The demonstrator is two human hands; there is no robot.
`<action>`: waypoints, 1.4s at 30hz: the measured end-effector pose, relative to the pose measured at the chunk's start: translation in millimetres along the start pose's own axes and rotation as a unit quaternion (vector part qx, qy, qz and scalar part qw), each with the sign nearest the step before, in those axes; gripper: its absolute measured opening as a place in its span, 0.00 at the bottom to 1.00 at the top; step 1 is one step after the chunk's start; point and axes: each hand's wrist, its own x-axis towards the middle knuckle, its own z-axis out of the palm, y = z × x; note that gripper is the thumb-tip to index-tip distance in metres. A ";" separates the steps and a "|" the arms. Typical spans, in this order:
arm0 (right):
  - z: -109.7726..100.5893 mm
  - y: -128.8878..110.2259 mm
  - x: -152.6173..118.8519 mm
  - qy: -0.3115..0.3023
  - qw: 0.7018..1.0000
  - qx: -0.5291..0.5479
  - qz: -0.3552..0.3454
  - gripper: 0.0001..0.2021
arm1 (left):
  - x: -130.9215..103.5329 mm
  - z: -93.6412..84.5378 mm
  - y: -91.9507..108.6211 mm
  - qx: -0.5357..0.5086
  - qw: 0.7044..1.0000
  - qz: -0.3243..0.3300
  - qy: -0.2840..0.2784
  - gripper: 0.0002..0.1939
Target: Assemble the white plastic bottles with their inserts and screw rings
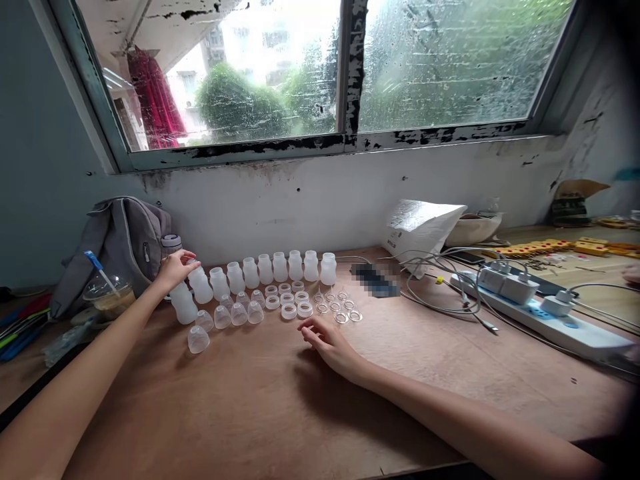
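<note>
My left hand reaches to the left end of a row of frosted baby bottles, its fingers closed at the neck of one bottle. Another baby bottle stands just below that hand, its top hidden. Clear dome caps stand in front of the row. White collar rings lie to their right, followed by clear nipple-like pieces with round rims. Close to these, my right hand hovers low over the table, empty, with loosely bent fingers slightly apart.
A grey backpack and a drink cup with a straw stand at the left. Cables and a white power strip lie at the right. A white bag stands by the wall. Part of another person's hand shows far right.
</note>
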 end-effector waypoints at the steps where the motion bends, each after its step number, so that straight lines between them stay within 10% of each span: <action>1: 0.0 -0.2 0.0 0.000 1.000 0.000 0.000 0.13 | -0.8 1.3 -1.9 0.002 1.000 0.000 -0.004 0.18; 28: -1.5 4.4 2.8 -0.005 1.000 0.007 0.000 0.12 | -16.9 -4.1 17.5 0.264 0.956 0.062 -0.115 0.19; 32: -1.9 6.2 4.1 0.008 1.000 -0.001 -0.007 0.11 | -20.4 -4.5 23.6 0.251 0.962 0.094 -0.057 0.17; 37: -9.1 13.6 11.0 0.027 0.996 -0.087 -0.023 0.07 | -53.5 13.0 62.8 0.160 0.964 0.202 0.059 0.13; 42: -35.6 19.9 23.1 0.100 0.966 -0.239 0.010 0.05 | -124.7 67.1 120.4 0.045 0.923 0.380 -0.042 0.09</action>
